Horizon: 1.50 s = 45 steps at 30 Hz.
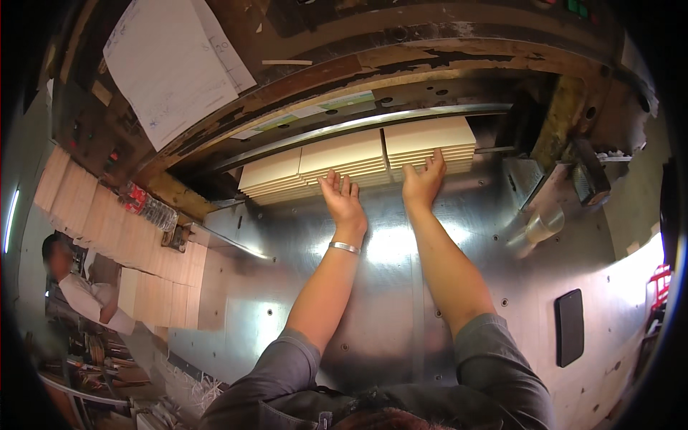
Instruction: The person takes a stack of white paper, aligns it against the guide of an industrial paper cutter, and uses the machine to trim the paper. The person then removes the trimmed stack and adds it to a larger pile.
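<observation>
Brownish, worn machine housing (301, 79) is closing the far side of the head view, and before it a shiny metal table (287, 287) with small round holes is spreading. Three stacks of pale sheets, the left stack (272, 168), the middle stack (342, 152) and the right stack (430, 134), are lying in a row on this table, in the machine opening, near a long metal bar (315, 132).

The left hand (344, 204) is resting its fingertips at the front edge of the middle stack, with fingers spread and not closing around anything. The right hand (421, 186) is touching the front of the right stack, thumb standing apart from the fingers; how hard it is pressing, I cannot tell.

To my judgement, uneven pushing could be turning one stack crooked, and the slippery metal could be letting lower layers slide out. Fingers so near the bar could be getting pinched, if it moved down.

Sheets are looking smooth, matte and flat, their front edges forming steps like thin stairs. A black, rounded phone (570, 327) is lying at right; a clear plastic bottle (152, 206) is lying at left.
</observation>
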{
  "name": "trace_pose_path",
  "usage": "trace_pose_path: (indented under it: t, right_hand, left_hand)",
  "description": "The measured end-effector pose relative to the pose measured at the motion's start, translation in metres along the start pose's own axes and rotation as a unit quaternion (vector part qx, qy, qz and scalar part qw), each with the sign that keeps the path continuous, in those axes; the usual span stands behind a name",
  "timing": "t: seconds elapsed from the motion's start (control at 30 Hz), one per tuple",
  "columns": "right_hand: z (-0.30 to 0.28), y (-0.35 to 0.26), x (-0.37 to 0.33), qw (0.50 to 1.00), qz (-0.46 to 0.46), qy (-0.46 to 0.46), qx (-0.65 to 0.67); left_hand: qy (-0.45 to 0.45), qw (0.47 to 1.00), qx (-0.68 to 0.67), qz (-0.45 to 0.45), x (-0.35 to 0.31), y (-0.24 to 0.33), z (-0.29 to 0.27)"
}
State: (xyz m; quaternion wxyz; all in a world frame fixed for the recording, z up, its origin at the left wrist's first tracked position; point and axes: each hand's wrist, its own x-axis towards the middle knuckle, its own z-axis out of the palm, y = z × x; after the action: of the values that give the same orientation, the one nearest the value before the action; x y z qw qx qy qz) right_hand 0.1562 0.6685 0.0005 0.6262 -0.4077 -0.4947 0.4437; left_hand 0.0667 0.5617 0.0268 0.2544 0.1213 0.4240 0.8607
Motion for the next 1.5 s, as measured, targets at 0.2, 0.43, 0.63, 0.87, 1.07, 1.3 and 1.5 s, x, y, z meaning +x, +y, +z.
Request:
trace_pose_path:
  t: [0.2, 0.43, 0.63, 0.87, 1.07, 1.3, 1.5]
  right_hand:
    - [-0.001, -0.009, -0.002, 1.0, 0.004, -0.005, -0.002]
    - [-0.001, -0.008, 0.0, 0.999, 0.028, -0.014, 0.018]
    - [0.0, 0.001, 0.002, 0.999, 0.026, -0.023, 0.035]
    - [-0.002, 0.0, 0.0, 0.998, 0.045, -0.027, 0.038]
    - [-0.002, -0.012, -0.002, 0.997, 0.053, -0.038, 0.04]
    - [0.0, -0.009, -0.002, 0.997, 0.051, -0.04, 0.044]
    - [-0.004, 0.004, 0.004, 0.998, 0.037, -0.019, 0.049]
  left_hand:
    - [0.031, 0.999, -0.025, 0.013, 0.009, -0.007, 0.001]
    - [0.005, 0.999, -0.031, -0.008, 0.008, -0.002, 0.002]
    - [0.002, 1.0, 0.006, 0.0, 0.007, -0.002, 0.001]
    - [-0.009, 1.0, 0.013, 0.004, 0.008, -0.003, 0.0]
    - [0.001, 0.999, 0.033, 0.001, 0.01, -0.003, 0.002]
    - [-0.021, 0.999, 0.032, 0.014, 0.009, -0.004, 0.002]
    - [-0.054, 0.997, 0.047, -0.005, -0.001, -0.007, 0.012]
